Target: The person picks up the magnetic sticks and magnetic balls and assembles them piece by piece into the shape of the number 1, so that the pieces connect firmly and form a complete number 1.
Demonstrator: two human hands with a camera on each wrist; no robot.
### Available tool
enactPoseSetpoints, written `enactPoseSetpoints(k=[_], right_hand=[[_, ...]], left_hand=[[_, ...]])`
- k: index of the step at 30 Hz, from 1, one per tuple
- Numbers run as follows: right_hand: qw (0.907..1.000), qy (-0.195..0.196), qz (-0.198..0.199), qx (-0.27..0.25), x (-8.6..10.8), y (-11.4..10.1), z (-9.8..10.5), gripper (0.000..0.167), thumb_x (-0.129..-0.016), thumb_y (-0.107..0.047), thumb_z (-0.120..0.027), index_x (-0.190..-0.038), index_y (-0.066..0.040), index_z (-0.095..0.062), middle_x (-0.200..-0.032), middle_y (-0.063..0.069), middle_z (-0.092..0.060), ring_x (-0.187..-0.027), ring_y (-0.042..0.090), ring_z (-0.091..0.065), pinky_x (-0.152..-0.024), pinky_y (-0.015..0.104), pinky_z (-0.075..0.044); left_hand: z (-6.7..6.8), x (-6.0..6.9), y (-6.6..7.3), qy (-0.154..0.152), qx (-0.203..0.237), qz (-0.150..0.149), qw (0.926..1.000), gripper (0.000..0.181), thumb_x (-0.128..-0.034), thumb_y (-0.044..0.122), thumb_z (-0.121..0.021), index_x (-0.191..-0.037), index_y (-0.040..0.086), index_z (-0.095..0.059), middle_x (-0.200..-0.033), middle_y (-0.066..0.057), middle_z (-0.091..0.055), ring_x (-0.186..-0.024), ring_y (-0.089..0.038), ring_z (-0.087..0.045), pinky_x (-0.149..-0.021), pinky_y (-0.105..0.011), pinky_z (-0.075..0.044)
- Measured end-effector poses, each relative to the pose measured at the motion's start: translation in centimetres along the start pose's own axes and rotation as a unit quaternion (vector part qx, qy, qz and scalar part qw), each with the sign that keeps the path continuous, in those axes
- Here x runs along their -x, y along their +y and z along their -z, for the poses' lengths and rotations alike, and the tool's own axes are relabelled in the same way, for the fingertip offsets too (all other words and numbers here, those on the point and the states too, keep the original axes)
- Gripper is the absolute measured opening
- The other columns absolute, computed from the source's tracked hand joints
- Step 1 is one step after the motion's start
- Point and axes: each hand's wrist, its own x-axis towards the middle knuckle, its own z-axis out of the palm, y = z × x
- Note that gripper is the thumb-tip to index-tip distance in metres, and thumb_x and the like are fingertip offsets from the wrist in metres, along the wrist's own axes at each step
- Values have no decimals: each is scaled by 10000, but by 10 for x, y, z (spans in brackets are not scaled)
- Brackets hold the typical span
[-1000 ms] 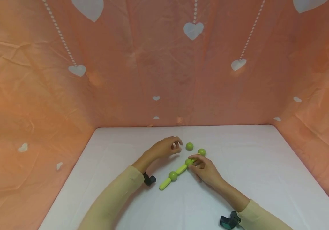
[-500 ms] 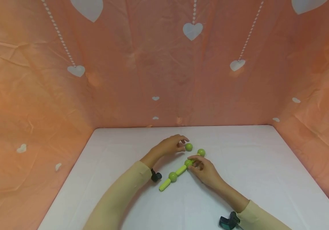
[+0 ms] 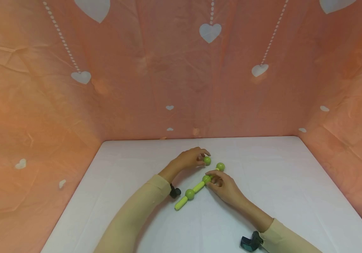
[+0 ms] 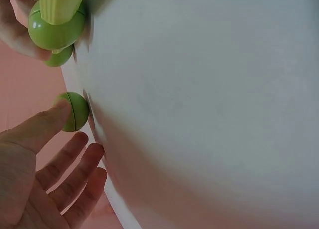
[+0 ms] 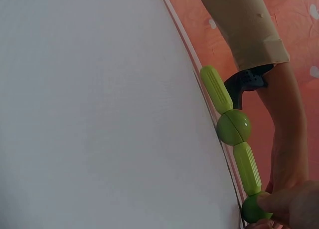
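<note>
A chain of green balls and lime-green ribbed rods (image 3: 198, 187) lies slantwise on the white table. My right hand (image 3: 226, 188) pinches one of its middle balls (image 3: 206, 179) between thumb and fingers; the rod just beyond is partly hidden. Another ball (image 3: 220, 166) caps the chain's far end, and a bare rod (image 3: 181, 203) forms the near end. Behind the chain, my left hand (image 3: 193, 157) holds a loose green ball (image 3: 207, 161). In the left wrist view, its thumb presses this ball (image 4: 77, 114) while three other fingers are spread below; the index finger is hidden.
The white table (image 3: 130, 165) spreads around both hands. An orange cloth (image 3: 155, 77) with pale hearts rises behind it and along both sides. Black wrist devices (image 3: 175, 192) sit at each sleeve end.
My left hand has moved right to the loose ball, and its thumb and fingers have come around it. The right hand keeps its grip on the chain, which has hardly moved.
</note>
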Motion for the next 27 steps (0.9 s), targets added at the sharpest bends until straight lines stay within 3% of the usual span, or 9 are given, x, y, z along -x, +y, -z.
enactPoseSetpoints(k=[7,14,27], right_hand=[[9999,3,36,123,0,0,-1,339,-853,-175,-733,-1174,-225,-634,-870,-48,-606,-699,101,-541,-627,228,-460],[9999,-39,2,114,0,0,0,359,-851,-172,-734,-1191,-209,-627,-871,-45,-606,-707,101,-534,-625,228,-455],[9998,-47,-91,182,2,-5,2,397,-841,-142,-738,-1208,-203,-601,-860,-31,-599,-698,114,-524,-605,234,-451]], left_hand=[[0,-1,3,71,-119,140,9998,339,-890,309,-686,-1217,293,-597,-1103,51,-620,-984,-102,-584,-813,-317,-486],[1,1,4,61,76,345,9994,319,-880,314,-699,-1181,265,-608,-1075,58,-643,-959,-98,-592,-807,-314,-484],[4,17,-6,158,341,553,9978,308,-881,354,-690,-1169,284,-609,-1077,69,-644,-917,-90,-588,-793,-314,-480]])
